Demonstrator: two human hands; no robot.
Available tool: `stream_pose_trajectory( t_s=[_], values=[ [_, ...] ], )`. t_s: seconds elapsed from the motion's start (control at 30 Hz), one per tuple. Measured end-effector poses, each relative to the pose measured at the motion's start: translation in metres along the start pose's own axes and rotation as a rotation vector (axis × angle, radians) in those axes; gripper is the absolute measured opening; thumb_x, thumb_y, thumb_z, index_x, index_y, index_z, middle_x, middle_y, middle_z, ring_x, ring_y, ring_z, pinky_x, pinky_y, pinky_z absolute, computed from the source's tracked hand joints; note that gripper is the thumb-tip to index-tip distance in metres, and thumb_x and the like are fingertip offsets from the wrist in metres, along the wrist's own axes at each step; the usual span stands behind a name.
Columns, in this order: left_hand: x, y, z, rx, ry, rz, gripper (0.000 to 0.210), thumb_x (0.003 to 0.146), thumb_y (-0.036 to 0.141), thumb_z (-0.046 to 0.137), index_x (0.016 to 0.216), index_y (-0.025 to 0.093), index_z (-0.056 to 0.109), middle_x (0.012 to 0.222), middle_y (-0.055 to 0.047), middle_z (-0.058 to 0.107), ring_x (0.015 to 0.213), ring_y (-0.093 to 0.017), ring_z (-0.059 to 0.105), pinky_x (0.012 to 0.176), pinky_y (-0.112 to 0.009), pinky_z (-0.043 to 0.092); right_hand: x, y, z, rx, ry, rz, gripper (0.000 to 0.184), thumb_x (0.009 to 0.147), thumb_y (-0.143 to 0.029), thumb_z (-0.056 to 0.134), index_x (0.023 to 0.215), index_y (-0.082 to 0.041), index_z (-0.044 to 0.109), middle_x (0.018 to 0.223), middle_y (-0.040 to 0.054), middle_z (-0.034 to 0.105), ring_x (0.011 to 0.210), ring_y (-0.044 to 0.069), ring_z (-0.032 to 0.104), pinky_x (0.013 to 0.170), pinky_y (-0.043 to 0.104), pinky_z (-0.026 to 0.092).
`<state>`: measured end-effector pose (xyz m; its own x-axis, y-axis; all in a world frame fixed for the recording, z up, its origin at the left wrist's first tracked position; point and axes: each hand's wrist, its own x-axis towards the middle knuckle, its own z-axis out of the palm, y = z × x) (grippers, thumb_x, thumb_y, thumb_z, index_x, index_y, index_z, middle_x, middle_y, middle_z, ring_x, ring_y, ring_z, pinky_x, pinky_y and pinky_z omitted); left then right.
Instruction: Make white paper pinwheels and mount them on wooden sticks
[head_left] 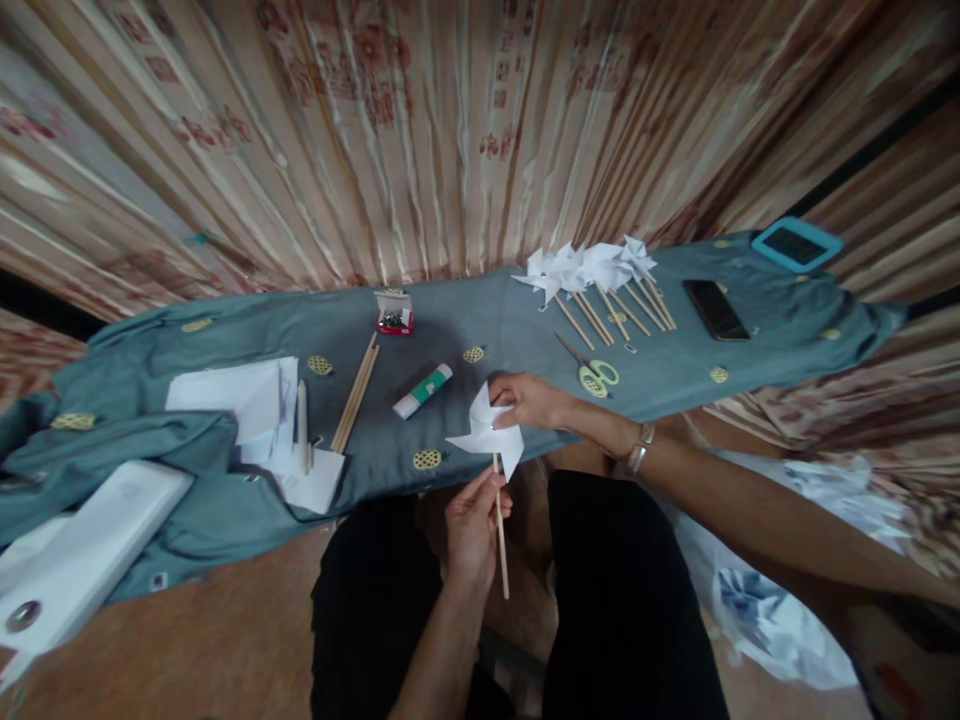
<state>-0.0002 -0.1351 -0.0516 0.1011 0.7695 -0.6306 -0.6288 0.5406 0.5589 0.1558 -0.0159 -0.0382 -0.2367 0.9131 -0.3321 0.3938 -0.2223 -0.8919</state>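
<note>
A white paper pinwheel point(486, 432) on a wooden stick point(502, 545) is held above my lap, at the near edge of the cloth-covered table. My left hand point(474, 515) is closed around the stick just under the paper blades. At the pinwheel's upper right, my right hand point(521, 400) has its fingers on a blade near the centre. A glue stick point(423, 391) with a green label lies to the left of the pinwheel. To the right are scissors point(598, 376) with light green handles. Several finished pinwheels point(592, 268) lie in a row behind them.
On the left are white paper sheets point(259, 400), loose wooden sticks point(355, 398) and a white case-like object point(90, 560). A small red box point(394, 314) stands open at the back. A phone point(715, 309) and a blue-framed device point(796, 244) lie right. A plastic bag point(780, 620) holds paper.
</note>
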Motion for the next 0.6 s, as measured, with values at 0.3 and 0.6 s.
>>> stream_pose_trajectory(
  t_s=[0.3,0.6],
  values=[
    [0.006,-0.003,-0.002,0.014,0.046,-0.016,0.044,0.039,0.027,0.09,0.078,0.012,0.077,0.071,-0.005,0.071,0.049,-0.005,0.054,0.049,-0.018,0.04,-0.005,-0.029,-0.003,-0.329,-0.044,0.033,0.029,0.055,-0.008,0.074,0.081,-0.016,0.063,0.073,-0.001,0.068,0.07,0.015,0.063,0.059,0.022,0.044],
    [0.005,-0.005,-0.003,0.012,0.009,-0.004,0.039,0.044,0.027,0.089,0.079,0.013,0.077,0.07,-0.004,0.071,0.048,-0.005,0.053,0.048,-0.018,0.039,-0.007,-0.04,-0.004,-0.421,-0.113,0.069,0.029,0.06,-0.009,0.073,0.086,-0.015,0.062,0.084,0.0023,0.072,0.08,0.018,0.067,0.066,0.024,0.047]
  ],
)
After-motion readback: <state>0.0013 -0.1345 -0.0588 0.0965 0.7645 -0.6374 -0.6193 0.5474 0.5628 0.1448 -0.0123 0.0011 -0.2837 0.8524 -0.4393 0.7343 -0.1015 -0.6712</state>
